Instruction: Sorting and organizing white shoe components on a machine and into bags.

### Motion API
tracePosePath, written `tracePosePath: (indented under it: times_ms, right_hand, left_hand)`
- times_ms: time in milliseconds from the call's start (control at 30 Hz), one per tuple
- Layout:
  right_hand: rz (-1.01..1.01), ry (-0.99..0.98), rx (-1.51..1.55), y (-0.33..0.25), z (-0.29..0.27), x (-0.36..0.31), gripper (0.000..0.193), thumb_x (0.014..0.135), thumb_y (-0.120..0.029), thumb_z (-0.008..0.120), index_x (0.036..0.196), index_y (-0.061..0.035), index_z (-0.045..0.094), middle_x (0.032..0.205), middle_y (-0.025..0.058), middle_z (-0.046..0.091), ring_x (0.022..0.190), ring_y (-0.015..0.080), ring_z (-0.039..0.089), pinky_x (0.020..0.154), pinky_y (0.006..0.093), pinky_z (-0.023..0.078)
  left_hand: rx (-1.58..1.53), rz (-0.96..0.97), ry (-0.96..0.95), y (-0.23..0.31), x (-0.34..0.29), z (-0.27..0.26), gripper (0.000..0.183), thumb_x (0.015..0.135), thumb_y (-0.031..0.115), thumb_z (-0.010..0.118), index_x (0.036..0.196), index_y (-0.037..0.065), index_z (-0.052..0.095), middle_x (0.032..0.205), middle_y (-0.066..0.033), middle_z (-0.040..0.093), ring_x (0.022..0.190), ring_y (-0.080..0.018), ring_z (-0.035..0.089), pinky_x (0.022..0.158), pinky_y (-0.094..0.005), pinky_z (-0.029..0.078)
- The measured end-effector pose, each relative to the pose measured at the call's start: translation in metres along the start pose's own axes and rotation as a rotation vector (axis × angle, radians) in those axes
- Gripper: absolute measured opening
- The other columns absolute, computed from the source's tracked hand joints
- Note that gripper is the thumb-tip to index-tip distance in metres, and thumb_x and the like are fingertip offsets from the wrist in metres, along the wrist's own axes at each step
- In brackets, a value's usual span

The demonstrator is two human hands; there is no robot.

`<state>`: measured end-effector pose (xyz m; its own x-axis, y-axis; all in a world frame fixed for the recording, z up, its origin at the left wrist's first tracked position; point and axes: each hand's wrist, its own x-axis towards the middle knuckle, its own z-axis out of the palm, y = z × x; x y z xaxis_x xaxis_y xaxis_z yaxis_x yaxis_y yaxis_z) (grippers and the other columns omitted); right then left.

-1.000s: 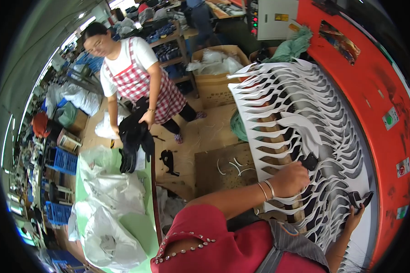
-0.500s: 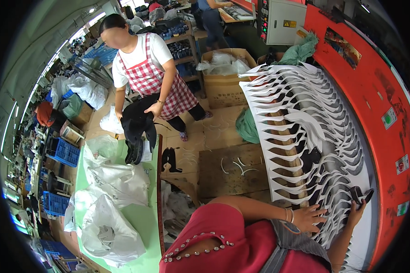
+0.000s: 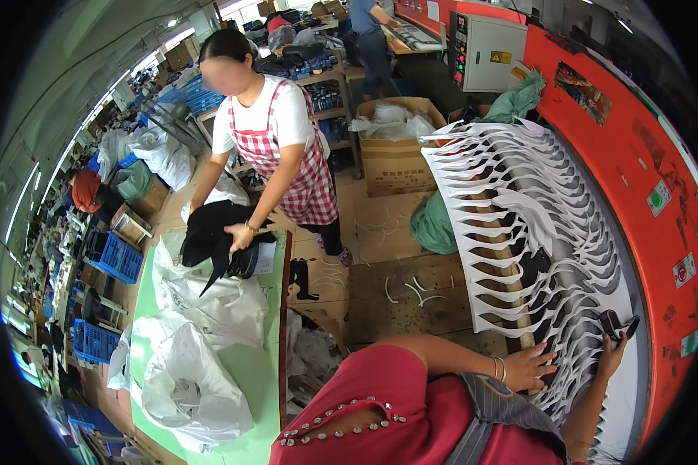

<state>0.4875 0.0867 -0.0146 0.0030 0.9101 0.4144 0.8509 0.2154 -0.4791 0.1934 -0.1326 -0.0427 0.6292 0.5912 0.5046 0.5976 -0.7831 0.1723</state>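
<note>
Curving down the right side of the frame, a red machine (image 3: 636,170) borders the work. At lower left stands a green table (image 3: 264,395), and right of centre stretches a white sheet (image 3: 467,267) cut into rows of wavy ribs, with dark gaps between them. The person's own red top (image 3: 364,403) fills the lower centre.

At upper left of centre, a co-worker (image 3: 279,147) in a checked apron leans over the far end of the table, both hands on a black bundle (image 3: 209,232). White plastic bags (image 3: 198,387) cover much of the tabletop. Toward the top centre are a cardboard box (image 3: 399,167) and a grey cabinet (image 3: 488,58); a green bag (image 3: 434,225) sits between the box and the sheet.

A loose curved white piece (image 3: 529,217) lies across the ribs. Below it, near the lower right, the left hand (image 3: 526,368) is palm down at the ribs, its fingers spread and gripping nothing visible; how firmly it presses, I cannot tell. Farther right, the right hand (image 3: 613,358) has its fingers closed around a dark forked piece (image 3: 616,324), near the sheet's right edge. Smallest are thin white scraps (image 3: 419,294) scattered at the centre, on a brown board.
</note>
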Motion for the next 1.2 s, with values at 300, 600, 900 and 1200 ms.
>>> tracePosePath:
  times_ms: [300,600,900,1200]
  right_hand:
    - [0.029,-0.070,0.049,0.009,0.004,0.008,0.056,0.086,-0.033,0.067,0.131,-0.0042,0.047,0.127,0.0162,0.056,0.117,0.0326,0.053,0.099,0.0366,0.038]
    - [-0.029,-0.057,0.014,0.026,0.007,0.015,0.058,0.088,-0.034,0.065,0.135,-0.0068,0.044,0.130,0.0188,0.053,0.118,0.0309,0.052,0.099,0.0353,0.038]
    - [-0.064,-0.063,0.062,0.039,0.010,0.017,0.058,0.089,-0.034,0.064,0.136,-0.0064,0.043,0.129,0.0195,0.054,0.116,0.0324,0.053,0.098,0.0364,0.039]
    - [-0.079,-0.056,0.049,0.042,0.012,0.020,0.058,0.090,-0.034,0.064,0.135,-0.0041,0.043,0.131,0.0191,0.051,0.118,0.0323,0.052,0.099,0.0363,0.038]
  left_hand:
    - [-0.052,0.009,0.125,-0.009,-0.002,0.008,0.059,0.053,0.040,0.082,0.107,0.021,0.067,0.146,-0.0114,0.036,0.142,-0.0389,0.017,0.114,-0.0617,0.008]
    - [-0.201,0.016,-0.004,-0.016,0.002,0.011,0.030,0.077,0.028,0.063,0.106,0.029,0.066,0.149,-0.0123,0.033,0.140,-0.0376,0.023,0.113,-0.0619,0.012]
    - [-1.155,-0.139,-0.029,-0.016,-0.080,-0.003,0.034,0.088,0.028,0.059,0.116,0.010,0.064,0.134,-0.0142,0.054,0.121,-0.0268,0.052,0.100,-0.0377,0.039]
    - [-1.250,-0.792,-0.172,0.006,-0.167,-0.045,0.046,0.099,0.039,0.046,0.116,-0.001,0.062,0.114,-0.0152,0.065,0.107,-0.0207,0.060,0.093,-0.0320,0.043]
